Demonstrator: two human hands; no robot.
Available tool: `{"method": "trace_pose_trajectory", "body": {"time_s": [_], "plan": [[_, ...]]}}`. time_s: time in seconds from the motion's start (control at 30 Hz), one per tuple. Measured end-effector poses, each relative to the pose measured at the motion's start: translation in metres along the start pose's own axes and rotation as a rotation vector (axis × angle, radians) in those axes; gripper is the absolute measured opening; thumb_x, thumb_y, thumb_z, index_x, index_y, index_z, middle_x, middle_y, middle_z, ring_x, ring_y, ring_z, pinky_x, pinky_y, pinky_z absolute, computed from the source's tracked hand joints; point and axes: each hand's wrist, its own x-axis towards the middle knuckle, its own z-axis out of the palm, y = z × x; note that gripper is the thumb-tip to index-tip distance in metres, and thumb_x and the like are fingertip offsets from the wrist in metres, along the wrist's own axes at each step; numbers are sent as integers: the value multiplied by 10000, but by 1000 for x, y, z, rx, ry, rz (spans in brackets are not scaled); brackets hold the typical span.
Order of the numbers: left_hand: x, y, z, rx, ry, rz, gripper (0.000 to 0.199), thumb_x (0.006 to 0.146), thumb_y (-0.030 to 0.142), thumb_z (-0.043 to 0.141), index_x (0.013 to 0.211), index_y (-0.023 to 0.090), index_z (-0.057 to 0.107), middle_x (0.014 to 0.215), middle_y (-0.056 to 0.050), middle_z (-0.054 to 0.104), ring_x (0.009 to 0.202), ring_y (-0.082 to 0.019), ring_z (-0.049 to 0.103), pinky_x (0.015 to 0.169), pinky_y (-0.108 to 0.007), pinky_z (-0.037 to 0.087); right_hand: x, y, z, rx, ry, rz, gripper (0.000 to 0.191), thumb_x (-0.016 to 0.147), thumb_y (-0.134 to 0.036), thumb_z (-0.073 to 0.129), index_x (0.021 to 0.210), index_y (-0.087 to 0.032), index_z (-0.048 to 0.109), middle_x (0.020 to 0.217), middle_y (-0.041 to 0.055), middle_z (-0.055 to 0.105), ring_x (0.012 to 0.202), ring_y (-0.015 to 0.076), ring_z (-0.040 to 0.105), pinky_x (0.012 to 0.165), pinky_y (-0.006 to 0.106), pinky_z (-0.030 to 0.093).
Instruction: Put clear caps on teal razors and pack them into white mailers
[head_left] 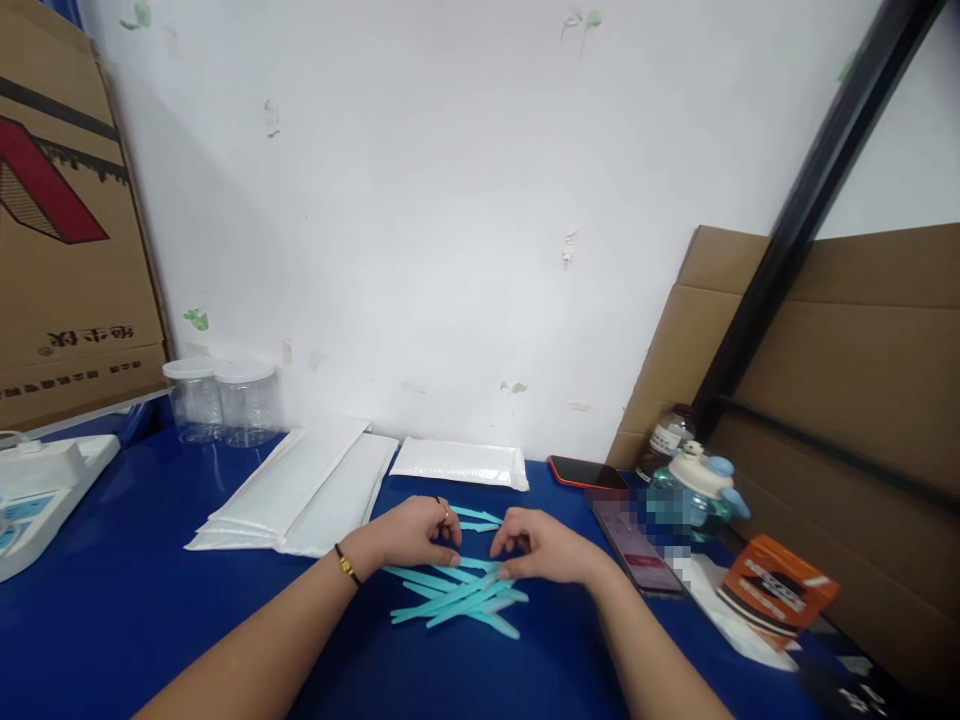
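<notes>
A loose, criss-crossed pile of slim turquoise plastic sticks point(457, 598) lies on the blue tabletop; their narrow, blade-like shape resembles eyebrow razors. Two more turquoise sticks point(478, 514) lie just behind, partly hidden by my fingers. At the pile's far left edge is my left hand point(420, 530), fingers loosely bent and thumb apart from them. Opposite it, my right hand point(536, 545) has curled fingers, a gap between thumb and index finger, and its thumb tip at the ends of the sticks. I see no stick clearly gripped in either hand.
White padded envelopes point(300, 490) lie at left, and a white packet point(460, 463) by the wall. Two clear jars point(247, 405) and a power strip point(56, 500) stand farther left. At right are phones point(637, 545), a bottle point(694, 490) and an orange box point(776, 590).
</notes>
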Motion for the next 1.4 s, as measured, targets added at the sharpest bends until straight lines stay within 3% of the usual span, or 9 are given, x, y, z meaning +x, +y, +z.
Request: {"method": "trace_pose_trajectory", "body": {"time_s": [0.17,0.27,0.57,0.7,0.83,0.97,1.07,1.2,1.4], "plan": [[1,5,7,3,-29,-30,202,683,358,647,823,214,666,792,3,616,680,-125,540,550,-192,370,7,3,16,-4,-22,45,137,722,-272,639,830,-193,666,735,-17,526,611,85,473,533,179,374],[3,6,12,8,-60,-84,145,708,326,598,760,203,654,708,10,620,610,-116,537,492,-193,337,7,7,16,-35,0,52,188,660,-285,696,815,-186,656,757,-18,530,626,86,474,526,174,366],[5,5,3,58,80,-121,149,725,214,505,753,189,650,754,-6,673,670,-135,576,572,-207,363,10,16,10,56,131,134,203,693,-348,652,660,-148,636,590,-19,542,525,81,437,480,184,323],[3,-4,-6,44,86,-193,155,700,193,499,718,187,653,730,-1,678,651,-135,581,559,-206,362,-1,26,-11,170,186,258,283,649,-412,674,608,-136,627,512,-19,533,448,75,421,442,195,317],[5,-14,-1,14,26,-233,135,695,233,543,736,191,664,731,-1,676,641,-135,586,544,-206,360,-8,38,-21,188,81,438,315,567,-432,726,553,-145,595,475,-20,529,369,64,400,375,192,280],[6,-11,2,110,170,-209,158,678,284,619,812,210,655,800,-5,648,727,-154,575,608,-217,369,-4,40,-18,-43,185,543,312,548,-420,734,511,-153,576,457,-5,547,395,80,423,388,196,283],[2,-1,-3,104,181,-130,233,667,353,663,862,227,654,869,-8,616,770,-157,562,630,-215,376,-2,32,-16,-121,305,434,293,588,-416,710,549,-144,610,515,14,589,481,100,477,433,195,305],[-2,9,-2,36,-8,17,280,618,411,718,844,250,679,843,9,609,723,-138,550,568,-197,366,-2,16,-8,56,89,203,262,669,-401,658,702,-143,685,631,16,638,556,107,515,509,192,367],[1,8,11,7,-120,-38,108,687,290,652,757,209,666,726,12,618,622,-112,549,496,-183,346,3,7,8,43,-34,147,217,695,-348,644,764,-149,695,613,-8,607,527,86,458,492,182,347]]}}
